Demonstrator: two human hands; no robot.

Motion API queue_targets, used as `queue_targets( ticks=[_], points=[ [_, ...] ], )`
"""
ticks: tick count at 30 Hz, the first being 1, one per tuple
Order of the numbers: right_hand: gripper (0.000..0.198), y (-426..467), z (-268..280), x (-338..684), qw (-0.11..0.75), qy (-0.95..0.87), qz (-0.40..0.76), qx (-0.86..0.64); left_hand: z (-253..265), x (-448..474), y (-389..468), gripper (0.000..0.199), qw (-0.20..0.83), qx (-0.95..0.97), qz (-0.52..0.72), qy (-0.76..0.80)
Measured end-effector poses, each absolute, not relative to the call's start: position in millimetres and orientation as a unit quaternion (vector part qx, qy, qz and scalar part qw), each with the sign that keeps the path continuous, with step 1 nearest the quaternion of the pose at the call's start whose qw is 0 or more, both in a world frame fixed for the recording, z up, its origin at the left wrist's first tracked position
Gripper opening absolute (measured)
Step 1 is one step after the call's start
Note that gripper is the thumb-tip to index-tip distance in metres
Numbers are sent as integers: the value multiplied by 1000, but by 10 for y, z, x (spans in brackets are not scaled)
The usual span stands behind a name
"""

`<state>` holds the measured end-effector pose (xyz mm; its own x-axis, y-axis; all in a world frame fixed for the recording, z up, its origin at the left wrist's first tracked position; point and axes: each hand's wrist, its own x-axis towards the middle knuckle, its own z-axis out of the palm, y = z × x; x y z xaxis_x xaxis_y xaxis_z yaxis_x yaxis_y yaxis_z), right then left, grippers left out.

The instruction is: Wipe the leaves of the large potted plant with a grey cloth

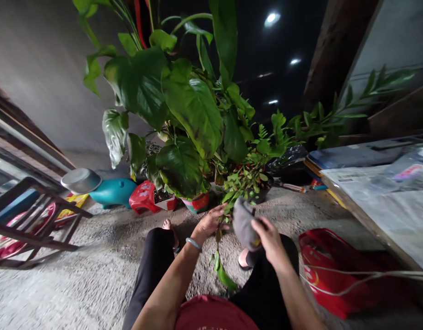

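Low in front of me, my left hand [210, 223] reaches into the small-leaved plant [244, 181], its fingers closed around a leafy stem. Below that hand hangs the stem's lower end, with a long green leaf [226, 277]. My right hand [269, 237] grips a bunched grey cloth [245, 223] close beside the stem. Part of the cloth's lower edge shows yellow. Whether cloth and leaves touch, I cannot tell. Just beyond my left hand stands a red and green pot [196, 203] under a big-leaved plant [192, 110].
At left are a wooden chair [29, 224], a teal animal-shaped stool [115, 191] with a metal basin [81, 179] on it, and a red plastic container [142, 197]. To the right lie a red bag [330, 270] with pale cords and a paper-covered table [380, 201].
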<state>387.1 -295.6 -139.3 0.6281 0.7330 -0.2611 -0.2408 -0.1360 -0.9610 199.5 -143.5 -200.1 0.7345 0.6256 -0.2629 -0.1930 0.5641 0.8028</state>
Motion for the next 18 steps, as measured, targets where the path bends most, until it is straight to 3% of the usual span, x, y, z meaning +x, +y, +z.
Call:
queue_targets(
  ticks=[2, 4, 7, 10, 12, 16, 18],
  points=[
    [48, -3260, -1456, 3730, 592, -211, 441, -641, -1985, 1918, -1409, 67, 863, 382, 240, 226],
    [49, -3470, -1465, 3859, 611, -165, 446, -633, -1981, 1878, -1394, 68, 883, 360, 238, 182],
    [51, -3439, -1372, 4283, 691, -69, 356, -625, -1965, 1898, -1416, 74, 906, 323, 234, 143],
    [52, -3144, -1218, 4410, 714, -59, 264, -646, -1935, 1951, -1471, 76, 922, 278, 235, 130],
    [53, -3013, -1129, 4185, 681, -130, 261, -672, -1918, 1953, -1497, 74, 931, 250, 234, 130],
    [47, -3255, -1058, 3542, 540, -360, 360, -670, -1917, 1809, -1506, 65, 935, 204, 239, 161],
    [45, -3496, -1067, 3492, 512, -377, 387, -667, -1926, 1697, -1509, 61, 935, 180, 247, 178]
  ],
)
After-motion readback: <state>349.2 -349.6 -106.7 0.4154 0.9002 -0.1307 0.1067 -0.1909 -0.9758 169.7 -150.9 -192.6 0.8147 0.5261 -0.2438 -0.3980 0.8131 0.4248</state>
